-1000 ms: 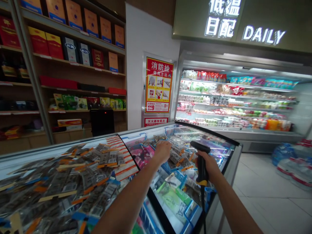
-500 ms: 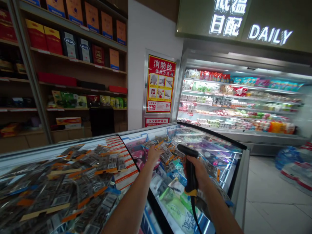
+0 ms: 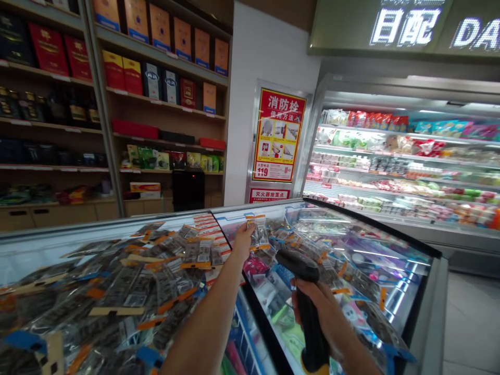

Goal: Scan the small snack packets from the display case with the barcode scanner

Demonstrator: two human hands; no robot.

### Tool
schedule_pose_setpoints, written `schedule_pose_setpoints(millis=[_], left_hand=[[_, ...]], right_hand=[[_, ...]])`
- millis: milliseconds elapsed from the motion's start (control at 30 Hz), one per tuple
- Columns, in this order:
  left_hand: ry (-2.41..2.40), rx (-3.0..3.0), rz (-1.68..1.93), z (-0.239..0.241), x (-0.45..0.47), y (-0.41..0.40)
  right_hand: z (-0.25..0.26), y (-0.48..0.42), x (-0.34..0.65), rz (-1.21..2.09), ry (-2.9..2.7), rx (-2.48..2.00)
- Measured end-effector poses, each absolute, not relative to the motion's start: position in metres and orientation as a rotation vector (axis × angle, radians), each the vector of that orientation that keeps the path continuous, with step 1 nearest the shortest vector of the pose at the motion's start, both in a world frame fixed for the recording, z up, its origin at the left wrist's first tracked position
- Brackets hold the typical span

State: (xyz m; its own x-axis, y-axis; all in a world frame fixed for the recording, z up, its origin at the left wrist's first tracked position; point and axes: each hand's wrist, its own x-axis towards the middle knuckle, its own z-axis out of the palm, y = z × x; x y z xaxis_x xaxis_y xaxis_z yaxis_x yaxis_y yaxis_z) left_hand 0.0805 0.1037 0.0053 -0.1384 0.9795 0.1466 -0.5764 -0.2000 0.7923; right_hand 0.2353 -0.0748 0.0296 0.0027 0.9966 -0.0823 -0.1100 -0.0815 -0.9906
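My left hand (image 3: 242,240) is closed on the near edge of a clear plastic packet (image 3: 259,233) with orange strips and a white barcode label, raised above the freezer's glass top. In my right hand (image 3: 318,302) is a black barcode scanner (image 3: 299,263) with a yellow-tipped handle, its head turned toward the packet. Scanner and packet are apart. Under my right hand, more packets with orange strips lie scattered on the glass (image 3: 344,224). To the left of my left arm spreads a heap of similar packets (image 3: 136,281), some with blue or tan strips.
A black frame bar (image 3: 269,333) divides the freezer top. Shelves with boxed goods (image 3: 167,83) stand behind on the left. A red fire hydrant notice (image 3: 279,135) hangs on the wall, and a lit refrigerated display (image 3: 390,161) fills the right.
My left hand has lifted a packet off the pile. The scanner has come lower and nearer to me. The view has turned left, showing more of the left shelves.
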Motion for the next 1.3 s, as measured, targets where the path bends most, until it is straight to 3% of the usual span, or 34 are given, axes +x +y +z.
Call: schedule_pose_setpoints(millis=[1067, 1300], left_hand=[[0.720, 1.017, 1.662, 0.007, 0.071, 0.104], [1.161, 1.110, 1.783, 0.005, 0.061, 0.096]], right_hand=[[0.024, -0.088, 0.242, 1.382, -0.919, -1.181], [0.020, -0.064, 0.258, 1.216, -0.944, -1.198]])
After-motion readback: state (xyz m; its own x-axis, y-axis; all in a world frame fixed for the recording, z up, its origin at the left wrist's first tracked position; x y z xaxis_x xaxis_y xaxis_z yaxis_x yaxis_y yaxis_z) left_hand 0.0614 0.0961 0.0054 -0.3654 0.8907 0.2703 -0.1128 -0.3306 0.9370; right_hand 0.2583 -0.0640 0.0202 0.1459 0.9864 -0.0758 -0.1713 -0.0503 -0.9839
